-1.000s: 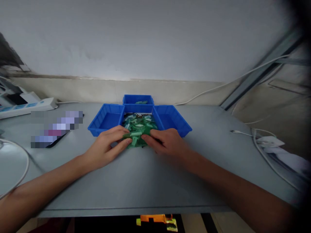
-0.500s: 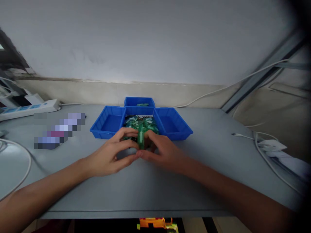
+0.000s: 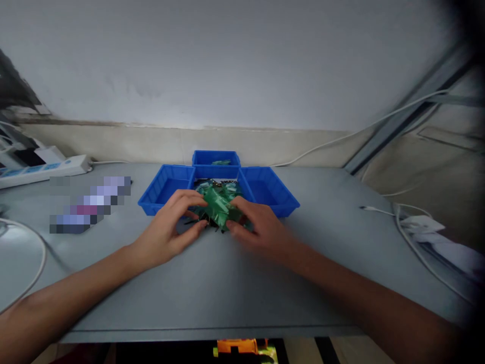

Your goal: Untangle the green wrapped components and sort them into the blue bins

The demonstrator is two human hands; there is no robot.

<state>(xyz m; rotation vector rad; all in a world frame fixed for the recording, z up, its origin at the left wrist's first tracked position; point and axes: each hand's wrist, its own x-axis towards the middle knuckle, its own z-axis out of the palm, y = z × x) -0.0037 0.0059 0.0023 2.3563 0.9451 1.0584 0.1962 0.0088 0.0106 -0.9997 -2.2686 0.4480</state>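
A shiny green see-through plastic packet lies tilted at the front of a pile of similar green pieces. My right hand grips its right side between thumb and fingers. On the other side, my left hand has its thumb and fingers apart, the fingertips close to the packet's left edge; whether they touch it I cannot tell. Behind and around the packet, the green pile sits between the blue trays, with small dark bits showing among it. What exactly the pieces are is too blurred to make out.
Blue trays stand to the left and right of the pile. A third blue tray at the back holds a few green pieces. A pixelated object, a power strip and white cables lie on the grey table.
The green packet has turned from upright and narrow to lying broad and tilted. My left hand has drawn back to the left, its thumb parting from my right thumb.
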